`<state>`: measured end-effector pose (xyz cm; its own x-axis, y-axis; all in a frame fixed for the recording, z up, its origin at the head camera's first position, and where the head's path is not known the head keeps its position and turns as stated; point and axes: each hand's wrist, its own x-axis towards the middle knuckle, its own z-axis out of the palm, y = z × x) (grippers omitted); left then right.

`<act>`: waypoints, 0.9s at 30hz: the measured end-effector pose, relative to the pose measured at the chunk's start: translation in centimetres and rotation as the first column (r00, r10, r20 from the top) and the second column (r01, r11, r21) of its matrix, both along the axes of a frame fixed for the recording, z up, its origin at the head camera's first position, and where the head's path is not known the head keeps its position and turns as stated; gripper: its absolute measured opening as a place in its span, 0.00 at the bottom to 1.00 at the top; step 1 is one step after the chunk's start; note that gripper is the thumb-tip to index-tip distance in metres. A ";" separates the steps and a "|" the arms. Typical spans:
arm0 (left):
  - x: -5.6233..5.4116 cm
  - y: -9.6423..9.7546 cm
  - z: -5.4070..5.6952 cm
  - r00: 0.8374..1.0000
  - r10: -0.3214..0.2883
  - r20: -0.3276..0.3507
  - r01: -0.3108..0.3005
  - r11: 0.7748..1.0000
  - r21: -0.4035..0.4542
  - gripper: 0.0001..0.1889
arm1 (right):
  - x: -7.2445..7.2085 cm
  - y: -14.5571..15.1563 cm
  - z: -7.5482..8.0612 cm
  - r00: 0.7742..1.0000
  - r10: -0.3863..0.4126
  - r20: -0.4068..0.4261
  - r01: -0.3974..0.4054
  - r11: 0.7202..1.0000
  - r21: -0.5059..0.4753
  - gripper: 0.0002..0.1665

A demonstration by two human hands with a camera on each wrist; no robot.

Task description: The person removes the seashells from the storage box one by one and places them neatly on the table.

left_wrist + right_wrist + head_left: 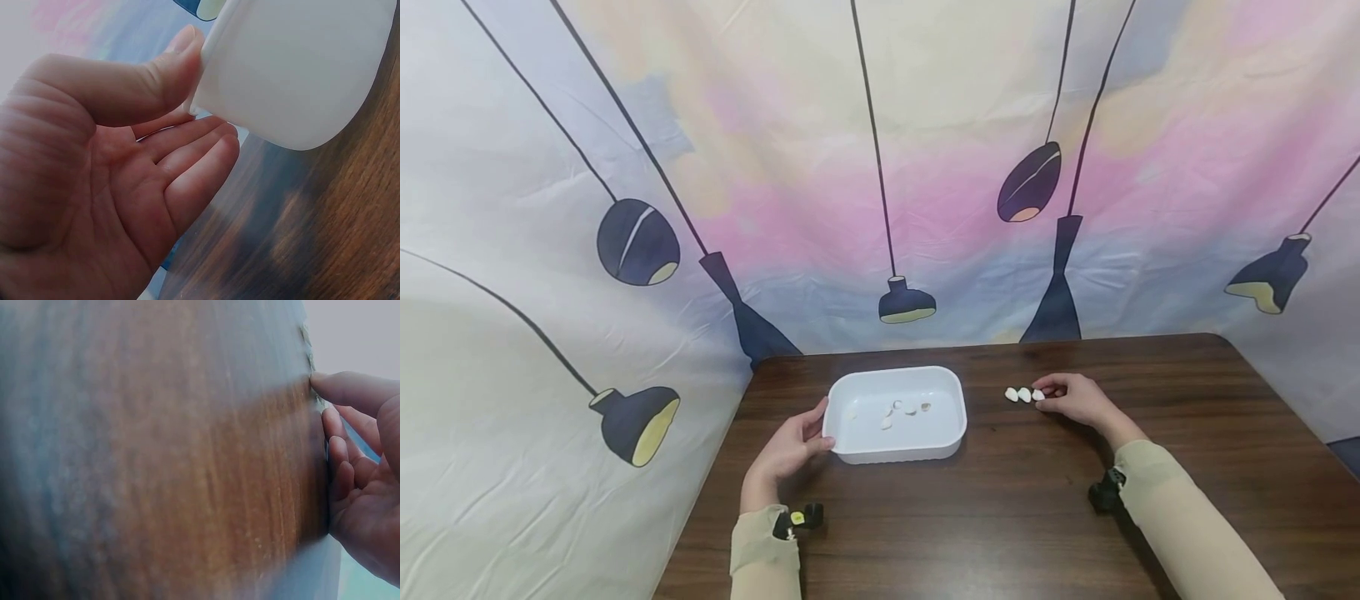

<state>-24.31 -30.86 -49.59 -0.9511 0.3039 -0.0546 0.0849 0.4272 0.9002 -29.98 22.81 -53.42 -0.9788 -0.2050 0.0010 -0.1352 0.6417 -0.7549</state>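
Observation:
A white rectangular dish [898,456] stands on the table at left of centre in the head view. My left hand [786,454] grips its left end, thumb at the rim [206,69] and the other fingers reaching under the rim. Several small shells [886,423], white and brownish, lie scattered on the dish's floor. To the right of the dish, three white shells sit close together in a short row. With thumb and fingertips my right hand [1078,402] pinches the rightmost shell [1037,395], beside the middle shell [1025,395] and the left one [1011,394].
The dark wooden table [940,517] has its back edge against a hanging cloth [820,167] printed with lamps. A wrist camera [805,517] is strapped to the left sleeve, another camera [1107,490] to the right one.

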 end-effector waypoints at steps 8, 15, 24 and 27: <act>0.0 0.0 0.0 1.000 0.008 0.000 -0.008 1.000 -0.016 0.42 | -0.1 0.1 -0.2 1.000 -0.011 0.019 0.012 1.000 -0.020 0.24; 0.1 0.1 0.1 1.000 0.008 -0.009 -0.008 1.000 -0.020 0.41 | -0.2 0.0 -0.2 0.999 -0.014 0.030 0.015 1.000 -0.017 0.25; 0.2 0.1 0.1 1.000 0.014 -0.002 -0.014 1.000 -0.011 0.41 | 0.0 0.0 -0.1 1.000 -0.015 0.014 0.015 1.000 0.004 0.24; 0.2 0.1 0.1 1.000 0.011 -0.005 -0.011 1.000 -0.016 0.41 | 0.0 0.0 -0.1 1.000 -0.010 0.016 0.010 1.000 0.000 0.24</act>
